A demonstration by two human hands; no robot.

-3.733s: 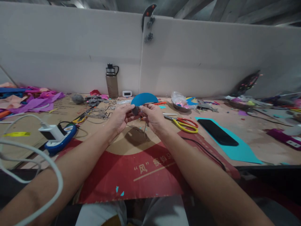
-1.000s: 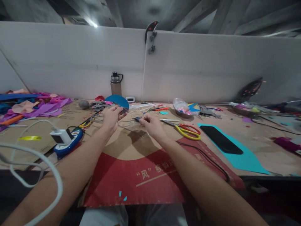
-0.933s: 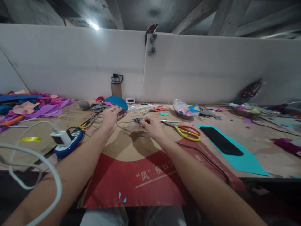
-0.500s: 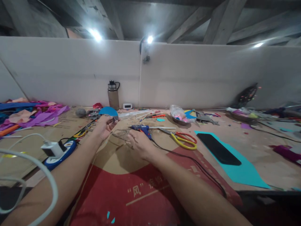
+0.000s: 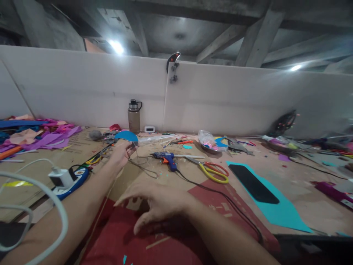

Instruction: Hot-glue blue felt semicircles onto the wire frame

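My left hand (image 5: 127, 150) is closed in a pinch beside a blue rounded sheet (image 5: 127, 135). A small greyish bit shows at its fingertips, too small to name. A thin brown cord (image 5: 145, 170) lies in loops just below those fingers; whether it runs into the pinch is unclear. My right hand (image 5: 157, 206) hovers over the red part of the cardboard (image 5: 110, 235), fingers apart and nothing in them. Beyond it lies a blue glue gun (image 5: 169, 160) with an orange trigger, its nozzle pointing left. Scissors (image 5: 213, 173) with red and yellow handles rest to its right.
A black phone-like slab (image 5: 253, 184) lies on a turquoise sheet (image 5: 289, 217) at right. A water bottle (image 5: 134, 119) stands at the back. At left are a power strip (image 5: 73, 186), a looping white cable (image 5: 62, 213) and colourful scraps (image 5: 49, 136). A black cord (image 5: 220, 193) crosses the cardboard.
My right hand has drawn back toward me from the cord and glue gun, and its fingers have spread. My left hand keeps its place. The view has tilted up slightly.
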